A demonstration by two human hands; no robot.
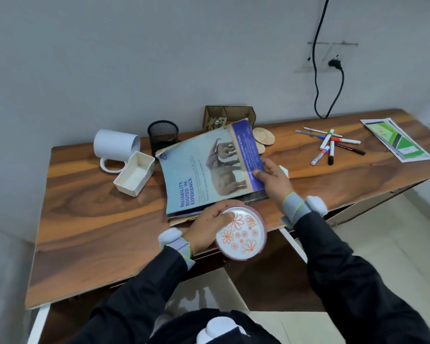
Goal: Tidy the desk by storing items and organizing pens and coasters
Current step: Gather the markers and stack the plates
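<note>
Left hand (209, 224) grips the flowered dish (243, 234), thumb on its face. The dish sits at 6 o'clock of the magazine (209, 165) and overhangs the table's (97, 219) near edge. Right hand (273, 177) pinches the magazine's 3 o'clock edge. Pens (330, 145) lie scattered at 2 o'clock, well apart. Woven coasters (265, 137) lie at 1 o'clock, just beside the magazine's corner. Open tabletop lies at 8 o'clock.

"RELIABILITY, ROOTED IN EXPERIENCE" on magazine (204, 170)

My left hand (209, 225), low centre of frame, curls thumb and fingers round a dish (245, 235). My right hand (274, 178), just above and right, pinches a magazine (204, 165), thumb on top. My dark-sleeved left arm (139, 289) and right arm (345, 269) rise from the bottom edge.
</note>
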